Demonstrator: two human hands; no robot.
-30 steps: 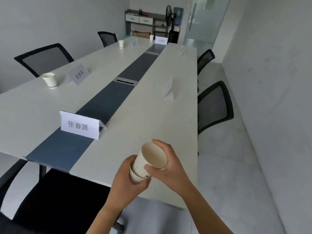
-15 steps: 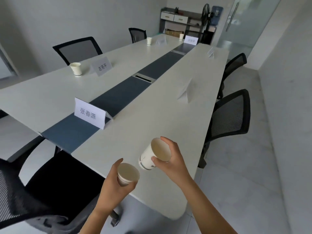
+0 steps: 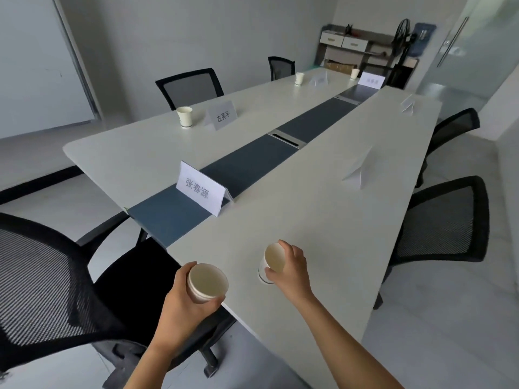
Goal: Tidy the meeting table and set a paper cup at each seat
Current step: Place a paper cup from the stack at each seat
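Observation:
My left hand (image 3: 185,307) grips a stack of white paper cups (image 3: 207,283) over the near edge of the long white meeting table (image 3: 309,220). My right hand (image 3: 292,272) holds a single paper cup (image 3: 270,261) tilted, its base at or just above the tabletop near the near end. A cup (image 3: 184,116) stands beside a name card (image 3: 223,115) at the left seat. Two further cups (image 3: 299,78) (image 3: 354,73) stand at the far end.
A name card (image 3: 200,189) stands on the dark centre strip (image 3: 252,164); folded cards (image 3: 358,172) (image 3: 407,103) sit along the right side. Black mesh chairs (image 3: 42,276) (image 3: 446,220) (image 3: 191,85) surround the table. Shelves and a fan (image 3: 401,37) stand at the back wall.
My right hand pulled one cup off the stack and carried it right and down to the table. My left hand kept the stack. The view swung left.

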